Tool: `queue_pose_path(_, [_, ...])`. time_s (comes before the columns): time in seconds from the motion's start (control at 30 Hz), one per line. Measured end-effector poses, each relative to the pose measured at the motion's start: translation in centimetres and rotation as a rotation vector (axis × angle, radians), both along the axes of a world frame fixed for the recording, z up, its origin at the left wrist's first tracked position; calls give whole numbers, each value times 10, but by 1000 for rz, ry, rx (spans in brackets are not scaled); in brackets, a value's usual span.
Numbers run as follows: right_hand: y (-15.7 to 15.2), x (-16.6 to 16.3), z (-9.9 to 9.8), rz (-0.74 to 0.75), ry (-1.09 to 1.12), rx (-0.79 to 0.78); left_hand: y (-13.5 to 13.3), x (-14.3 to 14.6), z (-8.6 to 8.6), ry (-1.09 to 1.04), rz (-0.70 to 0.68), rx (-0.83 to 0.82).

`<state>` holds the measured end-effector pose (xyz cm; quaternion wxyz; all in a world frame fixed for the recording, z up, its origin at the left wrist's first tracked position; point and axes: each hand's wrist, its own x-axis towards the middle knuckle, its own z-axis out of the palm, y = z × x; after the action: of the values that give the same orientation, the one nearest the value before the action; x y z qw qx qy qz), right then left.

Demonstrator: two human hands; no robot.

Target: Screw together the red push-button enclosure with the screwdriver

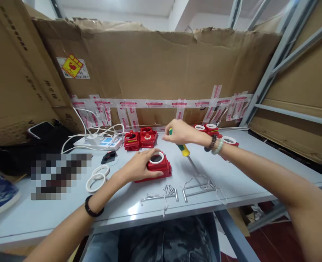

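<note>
My left hand [141, 164] is wrapped round a red housing [162, 168] with a white ring [157, 157] on its top; it rests on the table. In my right hand [178, 131] is a screwdriver [185, 150] with a green and yellow handle. Its shaft slants down to the right, and the tip lies near metal rods tied with string [201, 189]. Several small screws [169, 189] lie in a pile in front of the housing, beside another thin rod with a short crosspiece [176, 195].
More red housings [141, 138] stand at the back, and others with white rings [210, 126] at the back right. Two loose white rings [96, 183] lie left of my forearm. A power strip [98, 142] with white cables sits behind them. A cardboard wall [161, 72] closes the back.
</note>
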<state>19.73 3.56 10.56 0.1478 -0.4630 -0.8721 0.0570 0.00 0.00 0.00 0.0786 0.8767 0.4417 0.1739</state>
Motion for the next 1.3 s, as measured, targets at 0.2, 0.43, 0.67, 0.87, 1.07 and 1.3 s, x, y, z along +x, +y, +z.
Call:
queue_pose_path(0.2, [20, -6, -39, 105, -192, -273, 0, 1, 1, -7, -31, -9])
queue_pose_path(0.43, [17, -7, -45, 175, -211, -141, 1, 0, 0, -10, -32, 2])
queue_pose_path(0.67, [-4, -6, -18, 143, -205, -49, 0, 0, 3, -11, -20, -11])
queue_pose_path(0.87, [-44, -5, -27, 187, -291, -438, 0, 0, 1, -9, -25, -15])
queue_pose_path(1.07, [-59, -5, -47, 184, -338, -397, -1, -2, 1, -35, -38, -26])
queue_pose_path(1.3, [-50, 9, -16, 172, 52, -258, -9, -17, 22, -126, -164, -114])
